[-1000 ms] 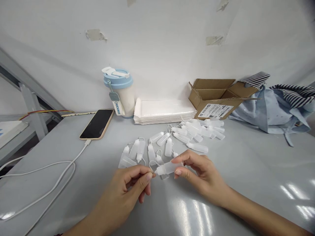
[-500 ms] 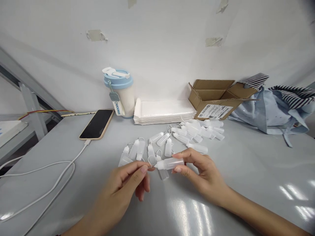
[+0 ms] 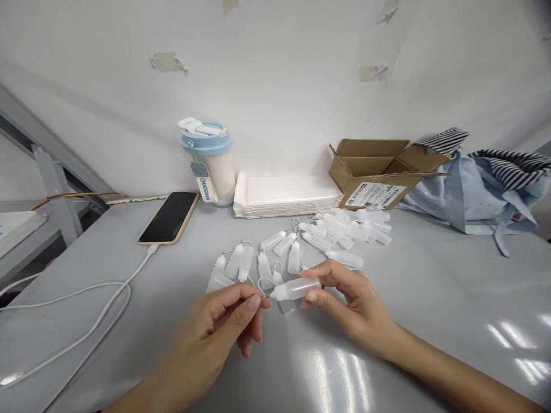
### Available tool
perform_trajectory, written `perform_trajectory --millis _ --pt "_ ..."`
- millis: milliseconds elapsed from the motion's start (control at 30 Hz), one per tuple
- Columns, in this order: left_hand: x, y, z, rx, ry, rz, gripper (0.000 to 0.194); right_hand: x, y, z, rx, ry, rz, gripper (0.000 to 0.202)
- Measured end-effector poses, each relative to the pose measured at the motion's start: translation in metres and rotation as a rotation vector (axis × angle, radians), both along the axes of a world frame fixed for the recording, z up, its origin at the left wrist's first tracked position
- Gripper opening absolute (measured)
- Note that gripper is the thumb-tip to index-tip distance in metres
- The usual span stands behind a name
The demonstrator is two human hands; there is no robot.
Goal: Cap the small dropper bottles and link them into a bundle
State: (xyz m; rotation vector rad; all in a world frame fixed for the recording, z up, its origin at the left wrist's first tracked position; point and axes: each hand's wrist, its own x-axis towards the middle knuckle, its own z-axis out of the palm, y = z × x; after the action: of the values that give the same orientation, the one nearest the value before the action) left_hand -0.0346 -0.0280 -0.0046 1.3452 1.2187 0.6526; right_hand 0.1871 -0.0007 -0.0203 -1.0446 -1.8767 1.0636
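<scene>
Between the thumb and fingers of my right hand (image 3: pixel 344 298) lies a small translucent squeeze bottle (image 3: pixel 297 288), held by its base end. Its narrow tip points left at my left hand (image 3: pixel 232 321). A thin white tether (image 3: pixel 260 283) loops from the bottle's neck to the left fingertips, which pinch the bottle's small cap; the fingers mostly hide it. A slight gap shows between those fingertips and the tip. Behind both hands several like bottles (image 3: pixel 263 267) lie loose, and more are heaped in a pile (image 3: pixel 338 223) farther back.
A phone (image 3: pixel 169 218) with a white cable (image 3: pixel 124 285) lies on the left of the grey table (image 3: pixel 413 310). Along the wall stand a blue-lidded cup (image 3: pixel 221 172), a stack of white padded mailers (image 3: pixel 288 195), an opened cardboard box (image 3: pixel 387 166) and a light blue cloth bag (image 3: pixel 469 195).
The left fingertips have shifted slightly down and away from the bottle, and a small gap has opened at its tip. The right hand still holds the bottle in nearly the same place.
</scene>
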Motion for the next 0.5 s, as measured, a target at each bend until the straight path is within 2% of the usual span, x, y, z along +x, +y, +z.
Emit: perform_trajectory --millis 133,300,400,500 --pt "-0.0007 -0.0008 0.0007 -0.018 -0.042 -0.013 0.033 0.0008 -0.0003 0.0025 -0.020 0.011 -0.004 0.012" --pt "-0.0014 -0.0036 0.0051 0.022 0.048 0.019 0.031 0.0003 0.0000 0.0059 -0.075 0.015 0.001 0.014" --pt "0.0003 -0.0063 0.0057 0.100 0.150 0.068 0.024 0.0007 0.0006 0.0065 -0.084 0.020 -0.003 0.014" --pt "0.0046 -0.0086 0.0043 0.257 0.260 0.140 0.016 0.0013 0.0007 0.0064 -0.083 0.028 0.006 0.015"
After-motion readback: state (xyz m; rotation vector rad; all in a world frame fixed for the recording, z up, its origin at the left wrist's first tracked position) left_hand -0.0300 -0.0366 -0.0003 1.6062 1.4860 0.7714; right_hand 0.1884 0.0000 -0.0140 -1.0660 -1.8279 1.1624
